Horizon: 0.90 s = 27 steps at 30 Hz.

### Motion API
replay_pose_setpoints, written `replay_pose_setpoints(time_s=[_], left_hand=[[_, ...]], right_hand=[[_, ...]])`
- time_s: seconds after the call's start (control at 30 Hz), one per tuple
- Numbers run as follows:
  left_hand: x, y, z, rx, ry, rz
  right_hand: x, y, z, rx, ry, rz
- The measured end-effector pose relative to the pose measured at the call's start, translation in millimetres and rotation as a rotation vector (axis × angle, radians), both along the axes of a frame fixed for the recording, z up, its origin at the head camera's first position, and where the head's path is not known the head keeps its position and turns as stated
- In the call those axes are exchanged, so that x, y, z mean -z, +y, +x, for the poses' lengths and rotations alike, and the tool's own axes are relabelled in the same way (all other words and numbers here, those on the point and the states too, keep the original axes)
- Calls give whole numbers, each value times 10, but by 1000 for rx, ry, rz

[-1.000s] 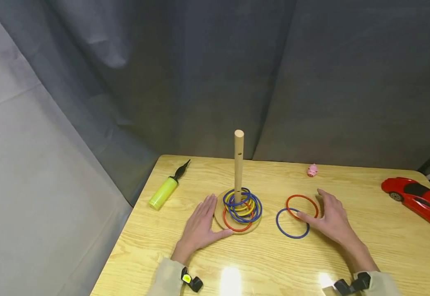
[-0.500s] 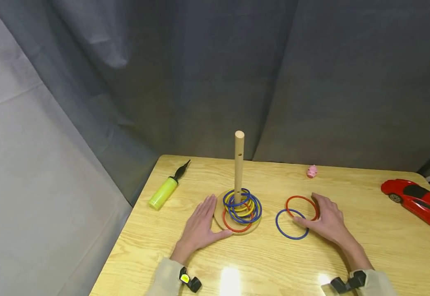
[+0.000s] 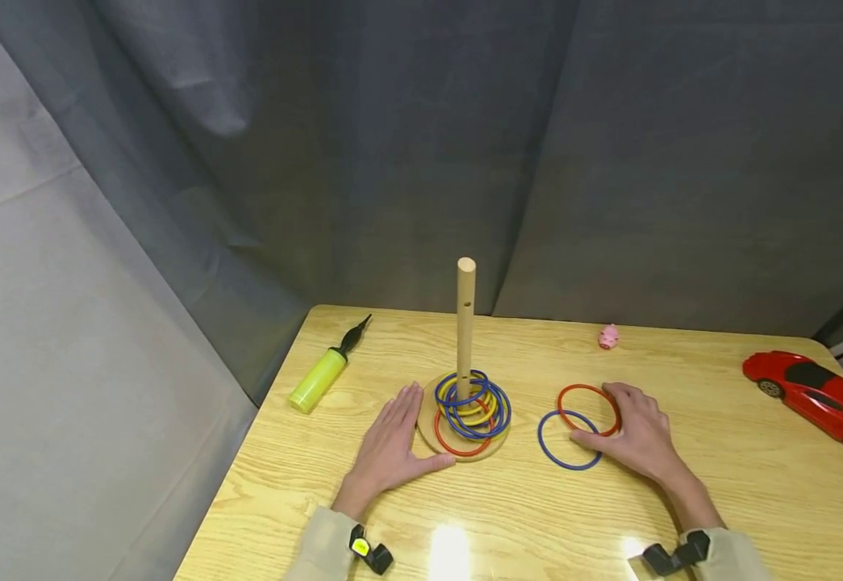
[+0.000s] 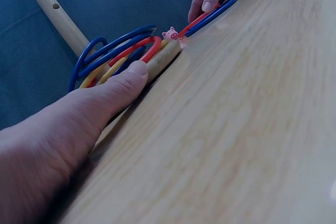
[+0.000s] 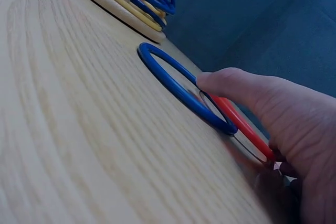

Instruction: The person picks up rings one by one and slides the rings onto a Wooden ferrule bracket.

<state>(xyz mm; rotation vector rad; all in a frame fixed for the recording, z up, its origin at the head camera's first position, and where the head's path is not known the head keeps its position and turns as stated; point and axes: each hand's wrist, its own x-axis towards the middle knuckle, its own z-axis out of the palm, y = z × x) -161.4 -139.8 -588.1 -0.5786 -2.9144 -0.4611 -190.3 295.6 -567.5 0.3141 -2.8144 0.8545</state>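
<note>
A wooden peg (image 3: 466,323) stands upright on a round wooden base (image 3: 428,436), with several blue, yellow and red rings (image 3: 497,403) heaped loosely around its foot. My left hand (image 3: 390,444) lies against the base's left side, fingers straight, thumb stretched along its front edge. To the right, a red ring (image 3: 573,387) overlaps a blue ring (image 3: 552,456) on the table. My right hand (image 3: 639,436) is at the red ring's right side, thumb and fingers spread about its edge. In the right wrist view the thumb (image 5: 231,83) hovers by both rings; the other fingers are mostly hidden.
A yellow-green hand pump (image 3: 319,379) with a black nozzle lies at the left of the table (image 3: 523,532). Near the back edge sits a small pink pig toy (image 3: 608,337). A red toy car (image 3: 820,403) is at the far right. Grey cloth (image 3: 392,161) hangs behind.
My right hand has moved left, closer to the red ring, and its fingers have come up to the ring's edge. The left hand and the rings hold their places.
</note>
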Motion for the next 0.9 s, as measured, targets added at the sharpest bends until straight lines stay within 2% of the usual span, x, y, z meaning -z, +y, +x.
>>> replay_pose_setpoints(time_s=[0.37,0.63,0.9], left_hand=[[-1,1,-8,-7,-22,-16],[-13,-6,-19,53,3,13],[-22,8,-16,72,5,10]], right_hand=[[48,-22,-12,11,36,14],[44,-18,-13,20,43,14],[46,-16,-3,21,53,16]])
